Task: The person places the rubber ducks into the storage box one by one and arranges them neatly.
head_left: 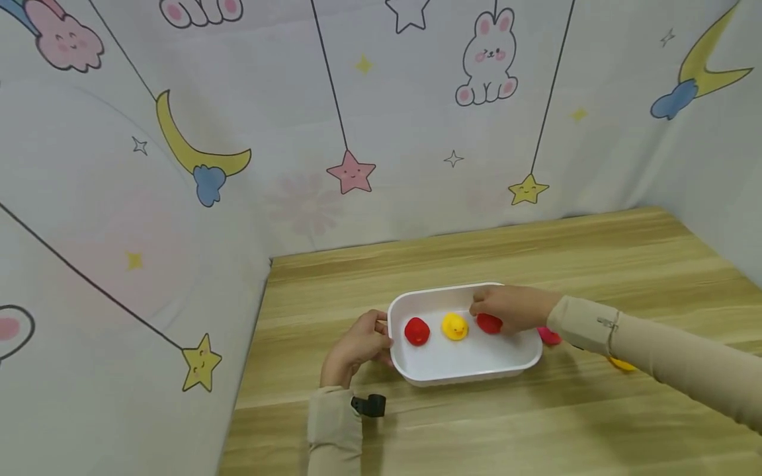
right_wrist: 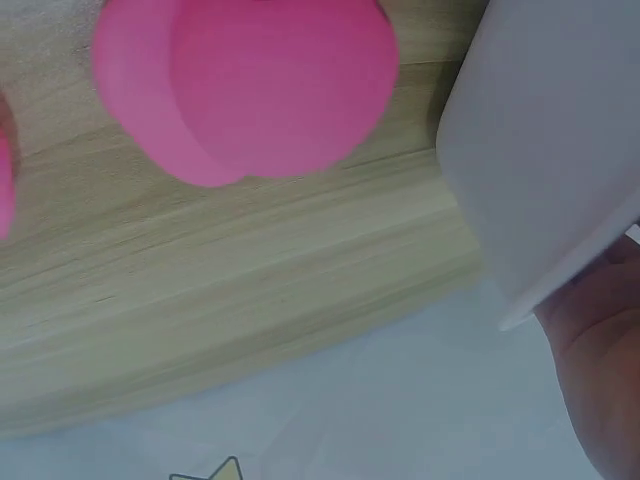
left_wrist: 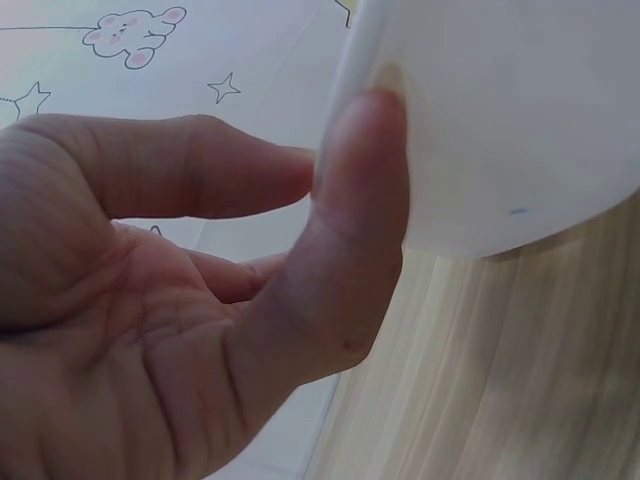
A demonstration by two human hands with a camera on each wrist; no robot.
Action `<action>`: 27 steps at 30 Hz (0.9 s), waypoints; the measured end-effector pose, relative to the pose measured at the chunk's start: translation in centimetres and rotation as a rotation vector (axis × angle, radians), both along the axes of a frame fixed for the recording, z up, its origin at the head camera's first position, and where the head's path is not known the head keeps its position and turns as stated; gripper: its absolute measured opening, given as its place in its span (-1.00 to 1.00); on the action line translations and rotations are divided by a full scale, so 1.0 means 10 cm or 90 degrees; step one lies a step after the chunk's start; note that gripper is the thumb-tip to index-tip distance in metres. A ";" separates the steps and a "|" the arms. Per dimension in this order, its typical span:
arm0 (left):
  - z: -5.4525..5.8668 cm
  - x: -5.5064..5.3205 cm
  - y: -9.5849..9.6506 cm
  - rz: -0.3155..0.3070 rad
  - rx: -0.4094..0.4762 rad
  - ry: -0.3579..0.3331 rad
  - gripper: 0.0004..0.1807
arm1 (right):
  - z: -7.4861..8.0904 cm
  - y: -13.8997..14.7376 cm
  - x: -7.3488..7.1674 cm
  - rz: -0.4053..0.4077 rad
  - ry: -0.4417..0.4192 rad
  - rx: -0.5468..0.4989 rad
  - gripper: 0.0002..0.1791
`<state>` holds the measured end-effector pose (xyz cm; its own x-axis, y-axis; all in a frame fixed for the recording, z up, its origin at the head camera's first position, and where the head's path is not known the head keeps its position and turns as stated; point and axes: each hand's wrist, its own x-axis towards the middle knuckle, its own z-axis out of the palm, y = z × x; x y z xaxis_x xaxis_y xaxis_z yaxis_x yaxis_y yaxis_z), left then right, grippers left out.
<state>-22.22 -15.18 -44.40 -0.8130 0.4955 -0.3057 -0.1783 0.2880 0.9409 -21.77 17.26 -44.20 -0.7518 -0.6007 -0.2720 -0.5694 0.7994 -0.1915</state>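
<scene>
A white plastic basin [head_left: 476, 363] stands on the table. My left hand [head_left: 364, 340] pinches its left rim; in the left wrist view the thumb [left_wrist: 365, 160] and a finger press on either side of the wall. In the basin sit a round red toy [head_left: 417, 332] and a yellow rubber duck [head_left: 455, 326], apart from each other. My right hand [head_left: 514, 307] reaches over the far right rim and holds a second red toy [head_left: 489, 324] inside the basin, its upper part covered by the fingers. The right wrist view hides those fingertips behind the basin wall.
A bright pink object [right_wrist: 280, 90] lies on the wooden table [head_left: 333, 291] just right of the basin. Farther right, a yellow object [head_left: 622, 363] shows partly under my right sleeve. White patterned cloth [head_left: 405, 119] hangs behind the table and at both sides.
</scene>
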 end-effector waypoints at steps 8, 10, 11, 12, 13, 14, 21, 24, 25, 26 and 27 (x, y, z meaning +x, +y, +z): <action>0.00 0.02 0.03 -0.002 -0.003 0.001 -0.48 | 0.09 0.07 0.06 -0.035 -0.002 -0.031 -0.34; 0.00 0.02 0.03 0.000 -0.004 0.004 -0.48 | 0.15 0.10 0.09 -0.051 -0.009 -0.066 -0.35; 0.00 0.01 0.03 0.001 -0.004 0.005 -0.47 | 0.17 0.12 0.11 -0.061 -0.013 -0.087 -0.36; 0.00 0.01 0.03 0.002 -0.006 0.007 -0.47 | 0.19 0.15 0.13 -0.066 -0.017 -0.112 -0.36; 0.00 0.01 0.03 0.005 -0.006 0.009 -0.47 | 0.21 0.18 0.14 -0.076 -0.018 -0.132 -0.36; 0.00 0.01 0.03 0.005 -0.006 0.013 -0.47 | 0.22 0.22 0.16 -0.086 -0.022 -0.154 -0.36; 0.01 0.01 0.03 0.001 -0.013 0.010 -0.47 | 0.21 0.54 0.29 -0.153 -0.005 -0.279 -0.31; 0.00 0.01 0.03 -0.002 -0.013 0.006 -0.47 | 0.20 0.69 0.35 -0.176 0.021 -0.309 -0.30; 0.00 0.01 0.03 -0.001 -0.012 0.005 -0.47 | 0.20 0.73 0.37 -0.184 0.029 -0.316 -0.30; 0.00 0.01 0.03 0.000 -0.012 0.003 -0.47 | 0.21 0.77 0.39 -0.191 0.037 -0.323 -0.31; 0.00 0.02 0.03 0.003 -0.013 0.003 -0.48 | 0.21 0.81 0.42 -0.198 0.046 -0.327 -0.31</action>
<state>-22.03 -14.89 -44.45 -0.8169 0.4848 -0.3125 -0.1757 0.3069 0.9354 -17.61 25.37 -42.12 -0.9190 -0.3907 0.0528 -0.3498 0.7463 -0.5663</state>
